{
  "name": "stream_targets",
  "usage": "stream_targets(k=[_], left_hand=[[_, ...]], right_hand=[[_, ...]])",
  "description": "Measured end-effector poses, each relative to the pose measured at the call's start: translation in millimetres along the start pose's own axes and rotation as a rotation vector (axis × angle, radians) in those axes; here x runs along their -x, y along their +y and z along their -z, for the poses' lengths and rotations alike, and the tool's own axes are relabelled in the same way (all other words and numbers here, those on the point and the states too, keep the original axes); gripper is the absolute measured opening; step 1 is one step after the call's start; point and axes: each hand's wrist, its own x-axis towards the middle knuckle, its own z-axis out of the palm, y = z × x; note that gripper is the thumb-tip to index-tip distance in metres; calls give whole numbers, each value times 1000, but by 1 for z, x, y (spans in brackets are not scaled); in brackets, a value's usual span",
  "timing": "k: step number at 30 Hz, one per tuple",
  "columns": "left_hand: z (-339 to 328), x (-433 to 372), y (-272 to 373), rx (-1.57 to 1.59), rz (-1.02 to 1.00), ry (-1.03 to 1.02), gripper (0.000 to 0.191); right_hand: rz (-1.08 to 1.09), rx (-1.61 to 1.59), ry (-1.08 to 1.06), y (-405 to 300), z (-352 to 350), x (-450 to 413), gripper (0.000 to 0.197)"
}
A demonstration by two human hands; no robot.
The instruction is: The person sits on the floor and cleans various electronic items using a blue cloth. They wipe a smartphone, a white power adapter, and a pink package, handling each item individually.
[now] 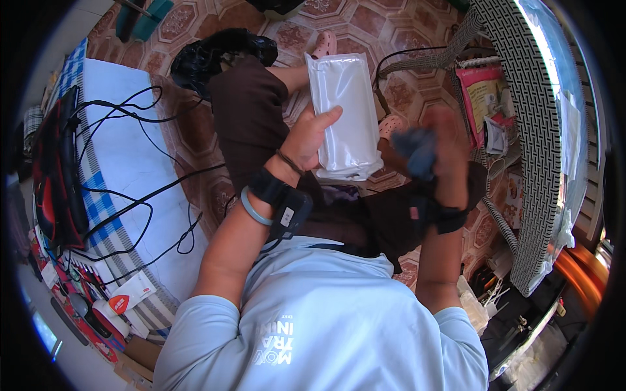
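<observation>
My left hand (313,134) grips a flat white packet (346,117) in glossy clear plastic, the thumb lying across its front face. The packet is held up above my lap, its long side running away from me. To the right of it, my right hand (447,141) is blurred by motion and has a crumpled blue-grey cloth (418,149) in its fingers. A gap separates the cloth from the packet. What the packet contains cannot be made out through the plastic.
At left, a white-topped table (142,146) bears tangled black cables (132,115) and a black-and-red bag (58,185). A black plastic bag (222,56) is beside my knee. On the right stands a woven wicker chair (533,122), with a pink packet (481,97) under it.
</observation>
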Motion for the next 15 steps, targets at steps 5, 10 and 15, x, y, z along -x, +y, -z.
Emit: stream_targets(k=[5,10,15], left_hand=[[-19,-3,3,12,54,-87,41],[-33,2,-1,108,20,-41,44],[-11,5,5,441,-78,-212,46]], right_hand=[[314,-394,-177,-42,-26,-7,35],[848,549,-178,-15,-82,-13,52],[850,542,-305,-21,-94,14,55]])
